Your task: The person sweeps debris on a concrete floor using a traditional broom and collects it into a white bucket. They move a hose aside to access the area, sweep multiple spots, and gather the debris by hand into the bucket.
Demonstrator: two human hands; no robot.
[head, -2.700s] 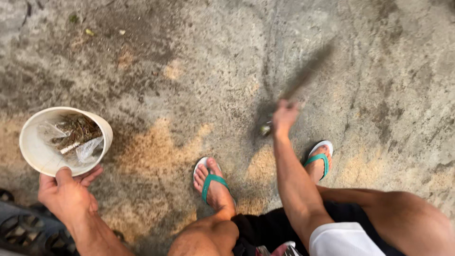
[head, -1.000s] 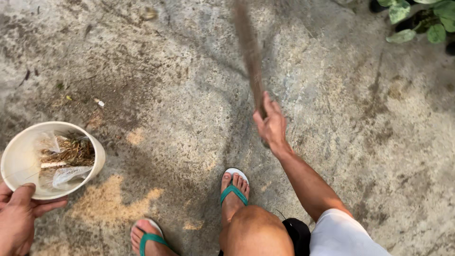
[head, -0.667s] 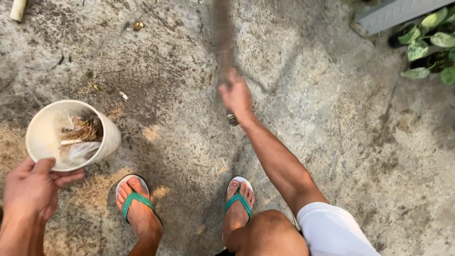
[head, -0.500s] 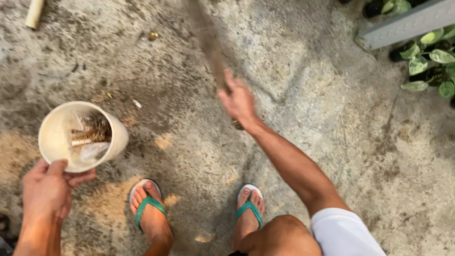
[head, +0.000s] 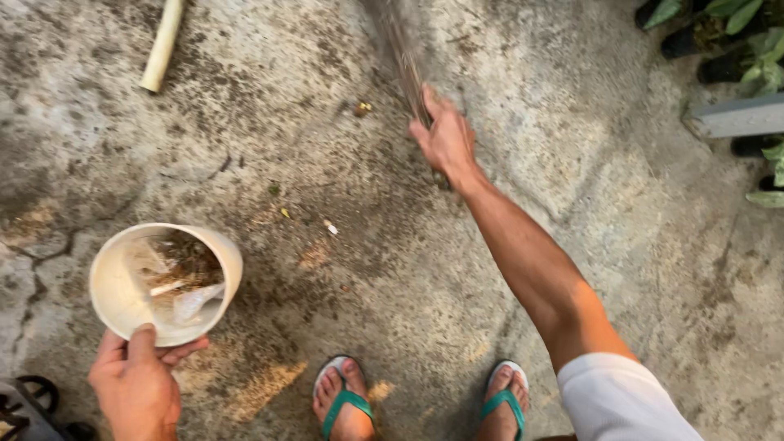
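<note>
On a stained concrete floor [head: 572, 147], a person's left hand [head: 137, 384] grips the near rim of a cream bucket [head: 163, 282], thumb hooked over the edge and fingers [head: 184, 351] curled beneath it. The bucket tilts with its mouth toward the camera, showing dry brown debris, a pale stick and a crumpled scrap of clear plastic inside. To the right of the bucket and farther from the person, the right hand [head: 445, 139] is closed around the handle of a broom [head: 404, 57], which is blurred and runs up toward the top edge of the frame; its lower end pokes out just below the hand. The bare right arm stretches back to a white sleeve [head: 621, 400] at the lower right. Between the bucket and the broom, small bits of litter [head: 330, 227] lie scattered on the concrete, with one yellowish piece [head: 363, 107] just left of the broom. Below and to the right of the bucket, two feet in green flip-flops [head: 347, 400] stand apart. Well above the bucket, at the upper left, lies a pale tube [head: 161, 45]. Far right of it, green potted plants [head: 751, 41] and a grey bar [head: 739, 118] line the edge. A dark wheeled object [head: 33, 404], only partly seen, sits at the bottom-left corner, beside the left hand.
</note>
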